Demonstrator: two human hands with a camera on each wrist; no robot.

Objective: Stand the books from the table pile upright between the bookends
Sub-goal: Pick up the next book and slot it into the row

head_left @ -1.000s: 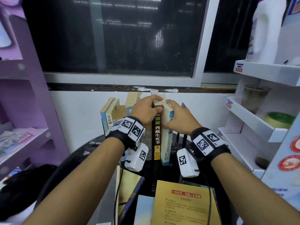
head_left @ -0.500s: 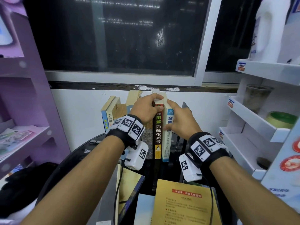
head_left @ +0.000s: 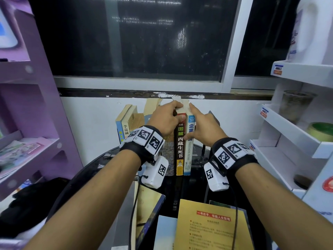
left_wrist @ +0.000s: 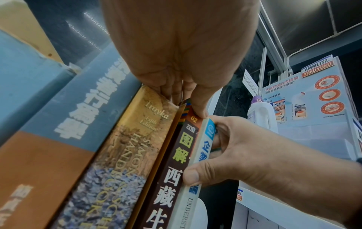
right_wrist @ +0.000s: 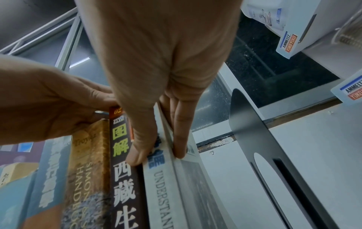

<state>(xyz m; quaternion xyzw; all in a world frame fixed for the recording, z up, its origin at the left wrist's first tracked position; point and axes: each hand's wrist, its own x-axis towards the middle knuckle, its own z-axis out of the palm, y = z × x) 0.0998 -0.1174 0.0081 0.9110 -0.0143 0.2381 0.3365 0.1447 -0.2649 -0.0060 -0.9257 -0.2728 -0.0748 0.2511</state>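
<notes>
Several books stand in a row at the back of the black round table. My left hand pinches the top of the dark brown book, fingers over its top edge and thumb on the spine. My right hand pinches the white and blue book beside it, thumb on the spine, fingers flat along the right cover. The dark metal bookend stands apart to the right. No left bookend shows. A yellow book tops the pile at the table's near edge.
More upright and leaning books fill the row to the left. Another flat book lies left of the pile. White shelves crowd the right side and a purple shelf unit the left. The wall stands right behind the row.
My right wrist has dropped and its fingers have stretched out along the white and blue book's cover. The left hand keeps its hold on the dark brown book.
</notes>
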